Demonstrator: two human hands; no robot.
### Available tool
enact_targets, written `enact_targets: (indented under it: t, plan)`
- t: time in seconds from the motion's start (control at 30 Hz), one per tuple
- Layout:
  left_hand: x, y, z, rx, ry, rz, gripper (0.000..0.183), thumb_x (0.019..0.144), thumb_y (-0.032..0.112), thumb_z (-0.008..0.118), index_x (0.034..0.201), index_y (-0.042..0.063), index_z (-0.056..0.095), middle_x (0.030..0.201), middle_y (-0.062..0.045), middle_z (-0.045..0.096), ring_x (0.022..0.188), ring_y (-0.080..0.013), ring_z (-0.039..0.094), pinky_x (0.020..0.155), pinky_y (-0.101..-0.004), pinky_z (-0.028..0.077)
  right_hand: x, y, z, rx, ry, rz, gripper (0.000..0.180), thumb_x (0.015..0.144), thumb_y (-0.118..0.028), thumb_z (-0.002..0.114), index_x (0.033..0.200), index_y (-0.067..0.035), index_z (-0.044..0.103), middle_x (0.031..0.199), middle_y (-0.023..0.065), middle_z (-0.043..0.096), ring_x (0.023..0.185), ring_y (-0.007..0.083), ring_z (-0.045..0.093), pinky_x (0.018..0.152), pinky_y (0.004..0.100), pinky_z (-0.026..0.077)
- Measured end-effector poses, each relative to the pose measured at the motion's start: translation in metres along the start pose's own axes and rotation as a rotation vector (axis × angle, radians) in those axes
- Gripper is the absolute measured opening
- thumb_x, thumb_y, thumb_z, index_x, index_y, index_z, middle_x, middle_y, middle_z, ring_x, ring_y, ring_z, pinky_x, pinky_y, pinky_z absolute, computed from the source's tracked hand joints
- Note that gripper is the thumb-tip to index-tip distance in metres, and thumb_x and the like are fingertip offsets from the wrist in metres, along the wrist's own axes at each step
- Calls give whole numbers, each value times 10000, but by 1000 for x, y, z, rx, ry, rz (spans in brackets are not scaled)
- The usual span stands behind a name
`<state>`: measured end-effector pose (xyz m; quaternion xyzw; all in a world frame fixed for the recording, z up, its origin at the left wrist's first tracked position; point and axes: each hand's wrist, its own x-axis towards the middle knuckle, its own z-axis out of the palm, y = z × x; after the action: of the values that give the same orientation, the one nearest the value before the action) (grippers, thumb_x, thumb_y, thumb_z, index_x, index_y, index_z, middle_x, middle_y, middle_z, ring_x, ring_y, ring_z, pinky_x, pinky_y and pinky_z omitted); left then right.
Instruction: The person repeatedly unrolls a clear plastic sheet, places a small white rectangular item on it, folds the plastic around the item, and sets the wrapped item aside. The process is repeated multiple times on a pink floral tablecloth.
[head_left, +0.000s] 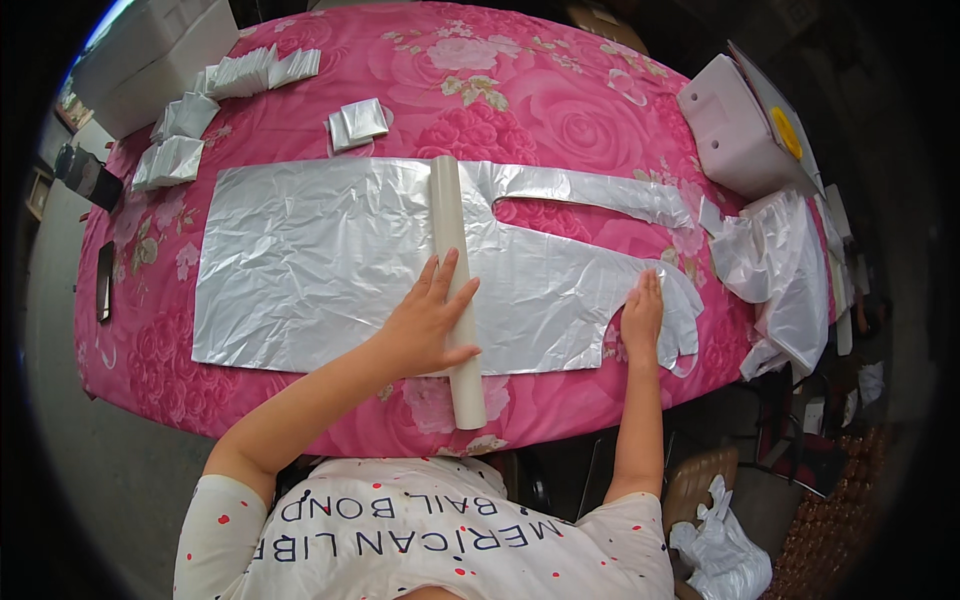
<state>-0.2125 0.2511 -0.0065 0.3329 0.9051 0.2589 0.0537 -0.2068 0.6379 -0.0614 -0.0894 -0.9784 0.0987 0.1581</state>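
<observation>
A thin silvery-white plastic apron (315, 255) lies spread and creased on the pink floral tablecloth. Across it runs a long pale cylindrical roller or tube (469, 397), its near end past the apron's front edge. My left hand (431, 319) rests on this tube with fingers spread, palm down. My right hand (643, 315) lies flat on the apron's narrower right part, beside a curved cut-out, its fingers close together. A long strip of the same plastic (592, 187) stretches right beyond a slot-like opening. Small folded plastic packets (364, 120) lie behind the apron.
More folded packets (240, 73) stand in rows at the back left, near white foam boxes (161, 67). A dark bottle (88, 178) and a phone-like object (105, 281) are at the left. A white box (727, 124) and bunched clear plastic (787, 277) occupy the right.
</observation>
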Motion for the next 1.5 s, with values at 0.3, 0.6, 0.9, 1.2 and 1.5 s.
enact_targets:
  t: [0.3, 0.6, 0.9, 1.2, 1.5]
  plan:
    - [6, 8, 2, 39, -18, 18, 785, 703, 409, 667, 1348, 71, 375, 1469, -258, 76, 1338, -485, 83, 1070, -500, 232, 4, 28, -22, -14, 251, 171, 145, 794, -107, 603, 884, -13, 664, 1034, 119, 649, 994, 273, 592, 855, 373, 451]
    - [7, 5, 2, 50, -28, 5, 794, 699, 421, 673, 1349, 79, 375, 1471, -249, 81, 1340, -469, 97, 1073, -499, 224, 3, -71, -62, 191, 297, 1, 117, 808, -80, 573, 907, -20, 588, 938, 111, 642, 896, 304, 589, 789, 388, 454]
    - [7, 1, 5, 31, 3, 41, 789, 705, 434, 671, 1346, 82, 375, 1473, -238, 79, 1335, -468, 109, 1065, -509, 237, -26, 56, -10, -46, 289, 217, 236, 839, -91, 529, 1007, 39, 631, 1124, 168, 602, 1040, 317, 569, 905, 372, 438]
    - [6, 4, 2, 31, 7, 53, 768, 717, 426, 666, 1338, 75, 382, 1468, -237, 100, 1335, -458, 118, 1068, -504, 230, -7, 4, -69, 497, 280, 345, 139, 743, -3, 632, 751, -33, 496, 782, 49, 597, 637, 137, 560, 575, 258, 453]
    - [19, 19, -14, -1511, -281, -532, 383, 883, 272, 586, 1151, 8, 516, 982, -100, 615, 793, -135, 610, 757, -268, 495, -67, -240, -70, 937, -414, -156, 220, 756, -44, 653, 960, -20, 572, 902, 100, 631, 791, 220, 625, 702, 311, 495]
